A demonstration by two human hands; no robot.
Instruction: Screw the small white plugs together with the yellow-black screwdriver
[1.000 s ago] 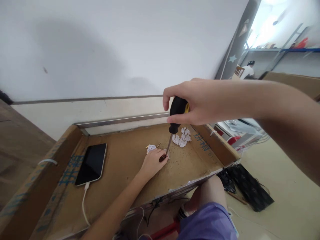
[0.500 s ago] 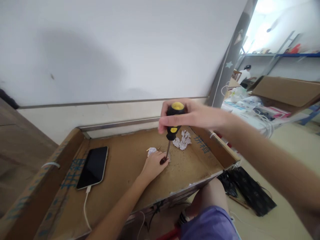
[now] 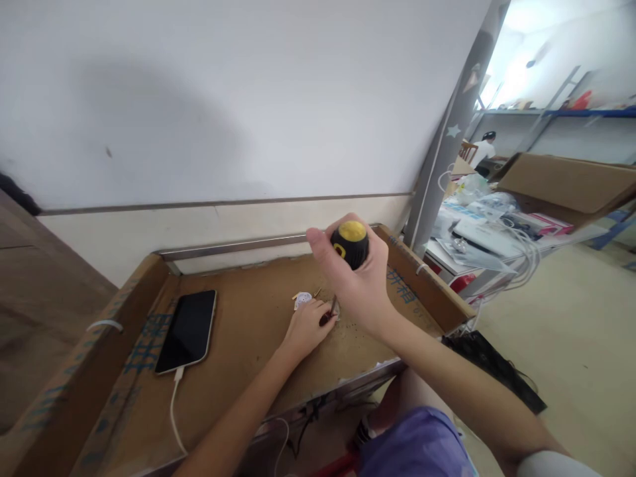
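Note:
My right hand (image 3: 365, 278) is wrapped round the black and yellow handle of a screwdriver (image 3: 352, 242), which stands nearly upright. Its metal shaft runs down to my left hand (image 3: 311, 324), whose fingers are bent on the cardboard surface. Those fingers pinch a small part at the screwdriver's tip; a pale edge shows beside them, but its kind is mostly hidden. Just behind my left hand lies a small white plastic piece (image 3: 303, 299), with a thin brass-coloured bit (image 3: 317, 292) near it.
Cardboard lines the shallow tray table (image 3: 238, 351), which has raised sides. A smartphone (image 3: 186, 331) with a white charging cable (image 3: 172, 411) lies at left. At right stands a cluttered table (image 3: 481, 232) with an open cardboard box (image 3: 571, 182). A person (image 3: 483, 151) sits far back.
My right hand has turned round the screwdriver handle, its wrist and forearm swinging lower and nearer. It now covers the white pieces at the right. My left hand stays in place.

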